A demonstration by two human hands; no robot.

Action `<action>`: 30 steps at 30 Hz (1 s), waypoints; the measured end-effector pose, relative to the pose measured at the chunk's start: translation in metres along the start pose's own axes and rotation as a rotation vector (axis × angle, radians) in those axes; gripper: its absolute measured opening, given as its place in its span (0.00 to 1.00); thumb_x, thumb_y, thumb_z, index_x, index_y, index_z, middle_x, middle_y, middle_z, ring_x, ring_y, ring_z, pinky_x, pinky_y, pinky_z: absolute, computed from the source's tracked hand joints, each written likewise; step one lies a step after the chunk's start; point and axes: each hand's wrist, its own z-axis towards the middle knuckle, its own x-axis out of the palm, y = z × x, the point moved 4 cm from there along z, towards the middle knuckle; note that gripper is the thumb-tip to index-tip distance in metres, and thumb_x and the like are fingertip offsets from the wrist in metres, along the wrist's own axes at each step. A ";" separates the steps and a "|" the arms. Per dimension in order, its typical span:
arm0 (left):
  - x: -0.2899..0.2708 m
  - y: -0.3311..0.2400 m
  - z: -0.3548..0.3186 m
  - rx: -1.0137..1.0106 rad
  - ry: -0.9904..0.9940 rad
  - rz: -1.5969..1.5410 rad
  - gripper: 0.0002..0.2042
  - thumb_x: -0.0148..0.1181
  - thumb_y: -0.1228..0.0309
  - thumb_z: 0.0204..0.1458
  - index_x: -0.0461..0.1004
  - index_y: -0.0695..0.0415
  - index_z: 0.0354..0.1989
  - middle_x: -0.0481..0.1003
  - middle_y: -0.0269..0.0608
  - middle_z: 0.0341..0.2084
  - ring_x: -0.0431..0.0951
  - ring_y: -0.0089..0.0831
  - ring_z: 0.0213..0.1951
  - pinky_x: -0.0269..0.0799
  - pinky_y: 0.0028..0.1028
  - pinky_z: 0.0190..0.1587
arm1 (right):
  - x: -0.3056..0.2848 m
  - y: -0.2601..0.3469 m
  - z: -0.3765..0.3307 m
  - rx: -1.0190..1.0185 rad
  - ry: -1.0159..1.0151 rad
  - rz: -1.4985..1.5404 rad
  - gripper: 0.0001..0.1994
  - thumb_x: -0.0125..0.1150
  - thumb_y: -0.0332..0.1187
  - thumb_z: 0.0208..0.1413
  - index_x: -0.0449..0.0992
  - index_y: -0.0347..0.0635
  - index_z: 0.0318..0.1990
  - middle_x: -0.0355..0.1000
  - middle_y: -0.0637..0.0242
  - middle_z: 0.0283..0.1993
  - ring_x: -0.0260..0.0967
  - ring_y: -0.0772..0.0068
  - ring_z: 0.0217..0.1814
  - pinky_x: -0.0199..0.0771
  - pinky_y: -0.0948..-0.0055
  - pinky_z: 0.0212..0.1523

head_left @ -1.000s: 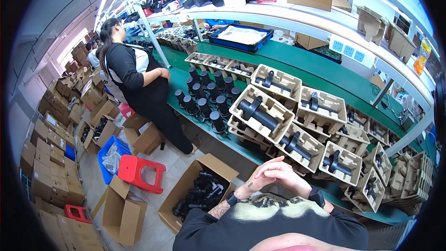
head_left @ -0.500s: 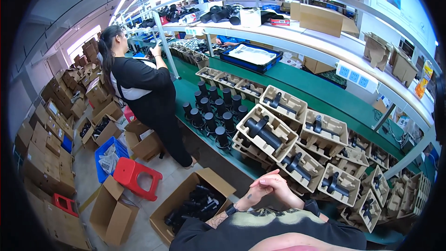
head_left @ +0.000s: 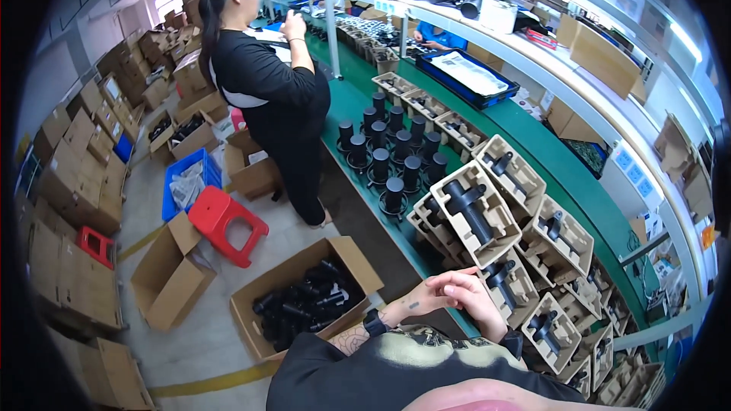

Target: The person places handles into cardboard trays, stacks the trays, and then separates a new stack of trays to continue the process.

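My left hand [head_left: 423,296] and my right hand [head_left: 475,302] are folded together in front of my body, fingers pressed against one another. Neither appears to hold an object, though the palms are hidden. A dark watch [head_left: 375,323] sits on my left wrist. Just beyond my hands, stacked tan moulded-pulp trays [head_left: 511,234] lie at a slant on the bench, each with a black tubular part [head_left: 466,209] in it. Left of the trays, several black cylinders on round bases [head_left: 394,195] stand upright in a group.
The green bench [head_left: 354,110] runs away from me, with a metal-framed shelf [head_left: 525,42] above it. A co-worker [head_left: 266,95] stands at its left side. On the floor are an open carton [head_left: 247,320] of black parts, a red stool [head_left: 228,221] and a blue crate [head_left: 216,175].
My view has turned left, so the bench, trays and co-worker sit further right and more of the floor carton shows. My hands stay folded together. The co-worker's raised hands have shifted slightly.
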 end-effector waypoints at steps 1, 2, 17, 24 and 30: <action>-0.003 -0.003 0.000 0.013 0.017 0.069 0.32 0.60 0.71 0.57 0.54 0.55 0.69 0.68 0.37 0.56 0.75 0.22 0.44 0.73 0.22 0.48 | 0.002 0.002 0.002 -0.002 0.036 -0.064 0.15 0.51 0.37 0.61 0.76 0.38 0.49 0.69 0.75 0.34 0.59 0.88 0.31 0.56 0.89 0.31; -0.007 -0.006 0.000 0.026 0.035 0.139 0.32 0.60 0.70 0.57 0.54 0.56 0.69 0.68 0.37 0.55 0.76 0.22 0.42 0.74 0.22 0.46 | 0.002 0.003 0.006 -0.005 0.073 -0.128 0.15 0.51 0.37 0.62 0.76 0.39 0.50 0.68 0.77 0.34 0.58 0.89 0.32 0.56 0.90 0.32; -0.059 -0.030 -0.012 0.069 -0.197 0.236 0.32 0.53 0.39 0.50 0.74 0.63 0.37 0.76 0.38 0.29 0.77 0.22 0.28 0.74 0.20 0.32 | 0.000 -0.018 0.073 0.076 0.284 0.498 0.16 0.50 0.36 0.62 0.70 0.33 0.50 0.68 0.65 0.38 0.65 0.75 0.34 0.68 0.75 0.36; -0.068 -0.049 -0.038 0.057 -0.407 0.303 0.32 0.53 0.38 0.50 0.76 0.63 0.34 0.77 0.37 0.24 0.76 0.21 0.23 0.70 0.19 0.25 | 0.020 -0.011 0.098 0.219 0.403 0.511 0.16 0.51 0.37 0.62 0.69 0.34 0.51 0.69 0.64 0.37 0.68 0.72 0.34 0.71 0.73 0.40; -0.074 -0.030 -0.084 0.092 -0.602 0.267 0.30 0.56 0.41 0.52 0.77 0.64 0.36 0.78 0.38 0.26 0.76 0.21 0.22 0.69 0.17 0.22 | 0.048 -0.043 0.111 0.317 0.522 0.509 0.18 0.50 0.38 0.61 0.68 0.32 0.51 0.71 0.59 0.37 0.71 0.66 0.34 0.76 0.57 0.47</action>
